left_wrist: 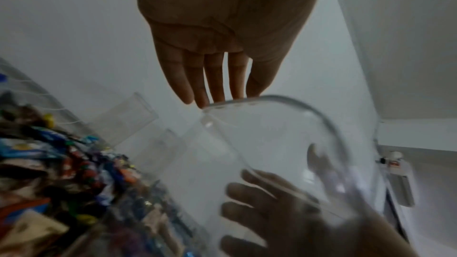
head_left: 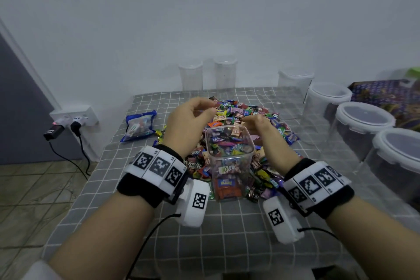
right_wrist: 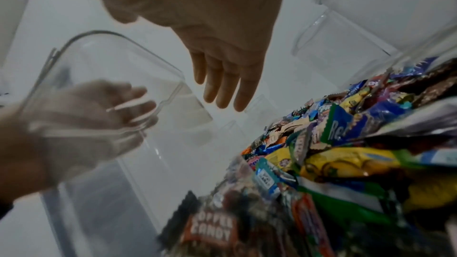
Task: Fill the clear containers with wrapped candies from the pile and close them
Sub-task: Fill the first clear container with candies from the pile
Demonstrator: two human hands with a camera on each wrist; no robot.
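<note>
Above the candy-filled container (head_left: 229,159) — left hand (head_left: 188,120) and right hand (head_left: 261,127), fingers loosely extended, empty.

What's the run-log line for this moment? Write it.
container: nearly full, unlidded | left hand: open, empty | right hand: open, empty | candy pile: around container

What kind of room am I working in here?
Most likely a home room with a makeshift packing table, not a factory. A checked tablecloth covers the table, a household wall socket has plugs in it, the floor is tiled, and a candy pile lies beside plastic containers.
</note>
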